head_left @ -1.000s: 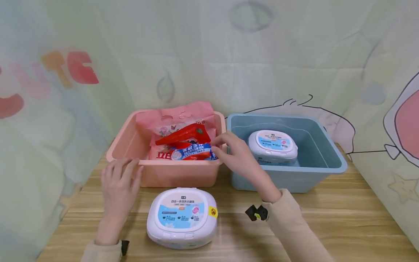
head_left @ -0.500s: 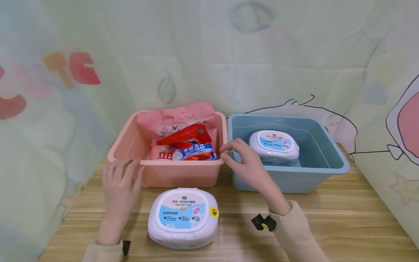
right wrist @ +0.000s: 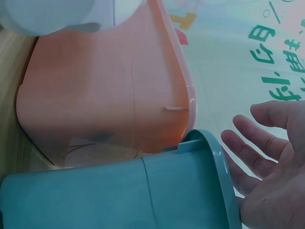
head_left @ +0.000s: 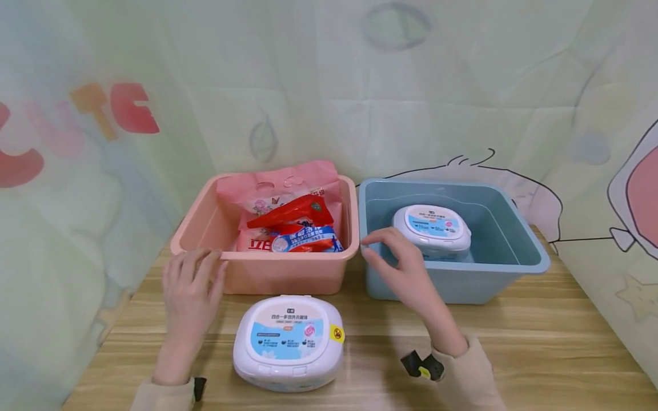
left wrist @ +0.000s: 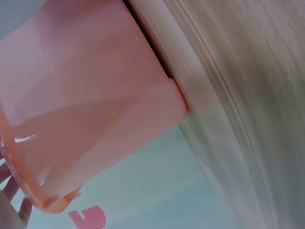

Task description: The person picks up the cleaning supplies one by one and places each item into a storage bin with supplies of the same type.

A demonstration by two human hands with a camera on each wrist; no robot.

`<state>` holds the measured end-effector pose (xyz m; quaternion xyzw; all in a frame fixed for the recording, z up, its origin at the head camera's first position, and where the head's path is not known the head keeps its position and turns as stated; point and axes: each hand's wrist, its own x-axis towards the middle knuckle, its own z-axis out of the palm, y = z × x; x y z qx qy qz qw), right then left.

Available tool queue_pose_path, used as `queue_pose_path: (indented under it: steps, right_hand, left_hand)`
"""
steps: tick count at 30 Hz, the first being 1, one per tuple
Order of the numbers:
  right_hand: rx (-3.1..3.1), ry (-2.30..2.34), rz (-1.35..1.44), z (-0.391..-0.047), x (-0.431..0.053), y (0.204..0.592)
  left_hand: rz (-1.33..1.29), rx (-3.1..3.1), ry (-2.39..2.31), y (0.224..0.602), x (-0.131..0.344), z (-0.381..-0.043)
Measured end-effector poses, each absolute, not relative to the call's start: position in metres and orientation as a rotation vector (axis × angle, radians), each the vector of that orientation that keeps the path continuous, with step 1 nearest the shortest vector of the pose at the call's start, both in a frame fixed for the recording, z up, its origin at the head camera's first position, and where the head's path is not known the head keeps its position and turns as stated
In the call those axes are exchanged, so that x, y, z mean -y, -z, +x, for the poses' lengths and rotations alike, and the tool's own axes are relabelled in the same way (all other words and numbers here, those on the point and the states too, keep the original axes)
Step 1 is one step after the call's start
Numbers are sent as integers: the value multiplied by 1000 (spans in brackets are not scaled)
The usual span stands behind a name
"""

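Observation:
At the front left corner of the pink bin (head_left: 277, 277), my left hand (head_left: 187, 285) rests its fingertips on the rim. The left wrist view catches only part of its fingers at that rim. My right hand (head_left: 406, 268) hovers at the front left corner of the blue bin (head_left: 493, 279), fingers loosely bent, thumb apart, holding nothing. The right wrist view has the same hand (right wrist: 271, 176) beside the blue rim. Inside the pink bin lie a pink bag (head_left: 303, 171), a red packet (head_left: 293, 212) and a blue-and-red packet (head_left: 311, 238).
A white lidded tub (head_left: 288, 371) with a blue label stands on the wooden table (head_left: 540, 354) before the pink bin. A similar white tub (head_left: 432, 242) sits in the blue bin. A printed curtain (head_left: 319, 114) hangs close behind both bins.
My right hand has moved right, from the pink bin's right rim to the blue bin's near left corner. My left hand stays on the pink rim. The bins keep their places.

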<state>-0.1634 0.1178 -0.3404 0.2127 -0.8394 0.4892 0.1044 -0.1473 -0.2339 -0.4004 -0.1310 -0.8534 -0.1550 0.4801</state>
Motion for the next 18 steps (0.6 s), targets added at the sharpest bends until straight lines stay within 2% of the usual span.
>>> queue_pose_path:
  steps: [18]
  right_hand:
    - [2253,-1363,675,-138,-149,359]
  left_hand:
    - [-348,2121,339,393,236,-147]
